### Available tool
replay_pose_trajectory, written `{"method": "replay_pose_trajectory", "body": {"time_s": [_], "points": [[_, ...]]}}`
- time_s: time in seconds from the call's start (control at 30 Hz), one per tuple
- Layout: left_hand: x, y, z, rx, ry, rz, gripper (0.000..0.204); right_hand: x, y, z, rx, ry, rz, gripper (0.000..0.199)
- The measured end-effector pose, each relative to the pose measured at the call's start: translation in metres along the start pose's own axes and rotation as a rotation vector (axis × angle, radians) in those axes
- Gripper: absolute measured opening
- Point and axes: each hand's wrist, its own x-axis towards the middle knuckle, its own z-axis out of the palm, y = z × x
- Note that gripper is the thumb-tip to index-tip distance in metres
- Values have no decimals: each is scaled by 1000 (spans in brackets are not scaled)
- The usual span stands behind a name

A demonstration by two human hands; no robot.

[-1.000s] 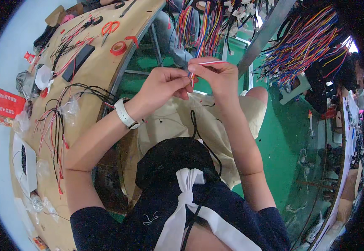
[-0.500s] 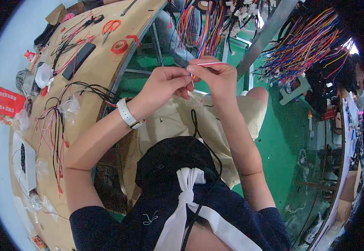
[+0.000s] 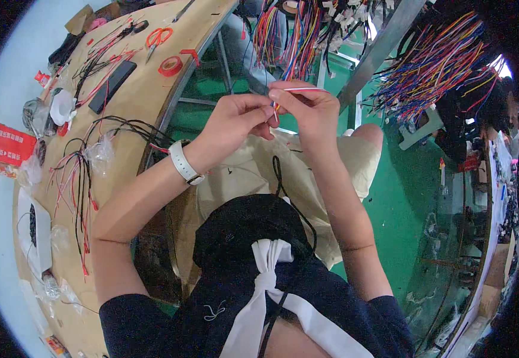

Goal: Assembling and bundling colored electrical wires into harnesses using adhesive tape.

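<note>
My left hand (image 3: 240, 116) and my right hand (image 3: 308, 110) meet above my lap, near the table's edge. Both are closed in a pinch on thin colored wires (image 3: 275, 111); red, white and yellow strands show between the fingertips. One red-and-white strand (image 3: 304, 89) runs across the top of my right hand's fingers. Where the wires pass inside the fingers is hidden. On my left wrist sits a white watch band (image 3: 183, 162).
At left, the wooden table (image 3: 125, 206) carries orange-handled scissors (image 3: 159, 37), red tape (image 3: 170, 66), a black rectangular block (image 3: 112, 87) and black cables (image 3: 81, 179). Wire bundles (image 3: 298, 39) hang ahead; another bundle (image 3: 432, 65) spreads right of a metal post (image 3: 382, 51).
Both hands have shifted very slightly to the right, still pinching the wires. The strands between the fingertips have turned a little, with more red and yellow showing.
</note>
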Motion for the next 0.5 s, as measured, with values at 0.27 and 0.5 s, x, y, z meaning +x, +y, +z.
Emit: {"method": "replay_pose_trajectory", "body": {"time_s": [0.27, 0.5], "points": [[1, 0, -2, -13, -22, -6, 19, 1, 5, -2, -77, -10, -112, 15], [1, 0, -5, 82, -68, 2, 20, 1, 9, -1, -127, 24, -103, 16]]}}
